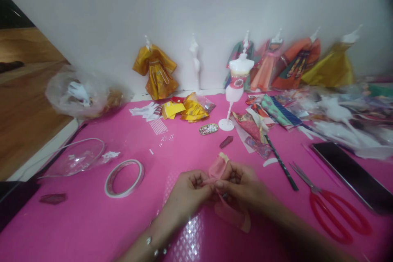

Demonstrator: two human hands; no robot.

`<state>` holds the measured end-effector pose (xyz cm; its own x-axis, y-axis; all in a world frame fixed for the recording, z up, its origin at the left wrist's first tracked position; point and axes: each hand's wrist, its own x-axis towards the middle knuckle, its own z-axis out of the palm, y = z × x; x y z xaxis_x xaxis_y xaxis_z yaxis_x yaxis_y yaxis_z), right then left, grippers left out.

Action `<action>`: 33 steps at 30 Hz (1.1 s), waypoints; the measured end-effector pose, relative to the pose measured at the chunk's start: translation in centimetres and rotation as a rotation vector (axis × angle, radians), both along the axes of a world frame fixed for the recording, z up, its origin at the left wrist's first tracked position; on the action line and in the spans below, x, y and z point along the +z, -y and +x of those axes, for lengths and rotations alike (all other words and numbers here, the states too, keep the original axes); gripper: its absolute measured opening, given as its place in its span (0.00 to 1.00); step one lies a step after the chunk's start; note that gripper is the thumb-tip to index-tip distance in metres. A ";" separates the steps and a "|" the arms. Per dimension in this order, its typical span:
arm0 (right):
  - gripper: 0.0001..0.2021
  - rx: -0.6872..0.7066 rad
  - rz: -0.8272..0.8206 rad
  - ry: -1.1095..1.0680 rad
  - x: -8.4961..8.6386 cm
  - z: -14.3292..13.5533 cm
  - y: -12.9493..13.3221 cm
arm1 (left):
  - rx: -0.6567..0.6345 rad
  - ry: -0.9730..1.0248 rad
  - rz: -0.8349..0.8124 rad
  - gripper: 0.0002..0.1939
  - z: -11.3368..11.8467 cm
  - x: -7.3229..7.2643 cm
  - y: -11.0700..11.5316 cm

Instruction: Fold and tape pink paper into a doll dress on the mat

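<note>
A small piece of pink fabric (217, 168) with cream edges is held low in the middle of the head view. My left hand (190, 190) pinches it from the left, fingers curled. From the right, my right hand (241, 182) grips the same fabric, with thumb and fingers pressed together close to the left thumb. Part of the cloth hangs below the hands, and another part stands up above them. Beyond the hands is a white mini mannequin (241, 67) with a red band round its waist.
Red-handled scissors (328, 200), a black phone (353, 176) and a dark pencil (281, 163) lie to the right. A tape roll (141, 174) is at left. Small dressed mannequins, including one in gold (156, 69), line the wall. Fabric scraps (195, 108) lie behind.
</note>
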<state>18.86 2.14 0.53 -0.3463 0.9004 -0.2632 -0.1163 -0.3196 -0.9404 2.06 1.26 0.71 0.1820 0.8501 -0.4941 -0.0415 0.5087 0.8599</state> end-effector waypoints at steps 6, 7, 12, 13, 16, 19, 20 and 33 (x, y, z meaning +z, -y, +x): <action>0.18 0.016 0.018 0.011 -0.2 0.2 -0.1 | -0.013 -0.010 0.007 0.13 0.1 0.8 0.0; 0.18 0.021 0.024 0.006 -0.3 0.2 -0.1 | -0.016 -0.011 0.005 0.13 0.1 1.0 0.0; 0.20 0.020 0.017 -0.008 -0.3 0.2 -0.1 | -0.040 -0.001 0.018 0.10 0.1 1.4 0.1; 0.20 0.023 0.015 -0.009 -0.3 0.2 -0.2 | -0.047 -0.001 0.020 0.10 0.1 1.4 0.1; 0.20 0.017 0.026 -0.003 -0.2 0.2 -0.3 | -0.049 0.016 0.029 0.09 0.1 1.2 0.0; 0.20 0.031 -0.004 0.031 -0.2 0.3 -0.5 | -0.060 0.047 0.048 0.09 0.1 1.2 0.0; 0.21 0.052 -0.025 0.042 -0.2 0.3 -0.6 | -0.065 0.044 0.053 0.09 0.1 1.3 0.0; 0.18 0.130 -0.015 0.054 -0.2 0.6 -0.8 | -0.159 -0.036 0.040 0.08 -0.1 2.6 0.1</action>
